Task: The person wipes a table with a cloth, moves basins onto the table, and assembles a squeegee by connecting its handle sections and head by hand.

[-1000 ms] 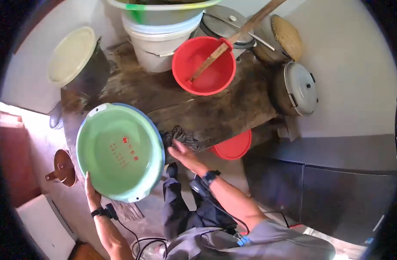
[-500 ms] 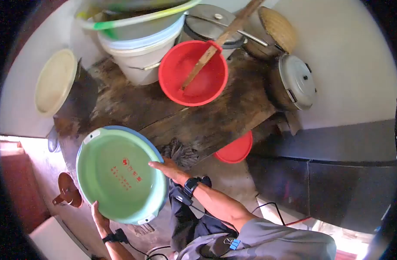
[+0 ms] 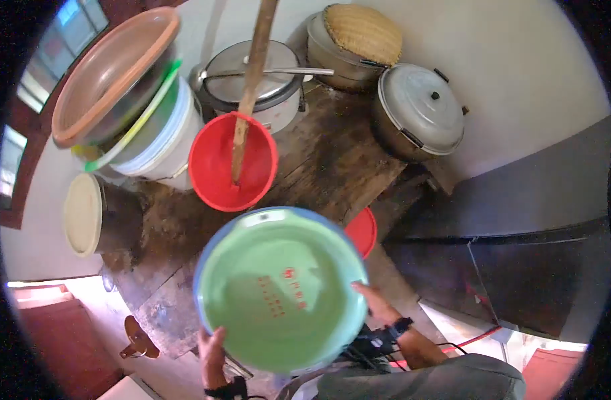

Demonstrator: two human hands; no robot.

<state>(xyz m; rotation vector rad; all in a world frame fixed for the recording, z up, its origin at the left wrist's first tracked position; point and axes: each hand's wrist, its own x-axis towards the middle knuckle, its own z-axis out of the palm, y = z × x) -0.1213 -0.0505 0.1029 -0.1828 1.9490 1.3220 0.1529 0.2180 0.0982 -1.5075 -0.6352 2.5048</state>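
Note:
A light green plastic basin (image 3: 265,337), printed with red lettering on its inside bottom, is held in front of my body. A blue basin (image 3: 200,277) is nested beneath it, with only its rim showing. My left hand (image 3: 213,357) grips the near left of the rim, thumb over the edge. On the right side, my right hand (image 3: 380,308) clasps the rim, thumb on top and other fingers hidden underneath. Just beyond the basins stands a red plastic bucket (image 3: 209,167) with a wooden stick (image 3: 245,110) leaning in it.
Stacked basins (image 3: 72,130) rest on a white bucket at the back left. A lidded pot (image 3: 252,67), a lidded aluminium pot (image 3: 425,100) and a woven lid (image 3: 365,33) line the back of the dark wooden table (image 3: 319,150). A pale-lidded container (image 3: 82,217) lies tilted at left.
Both hands have carried the green and blue basins to the right and toward the red bucket. My view has shifted too, showing more of the back left stack and a window.

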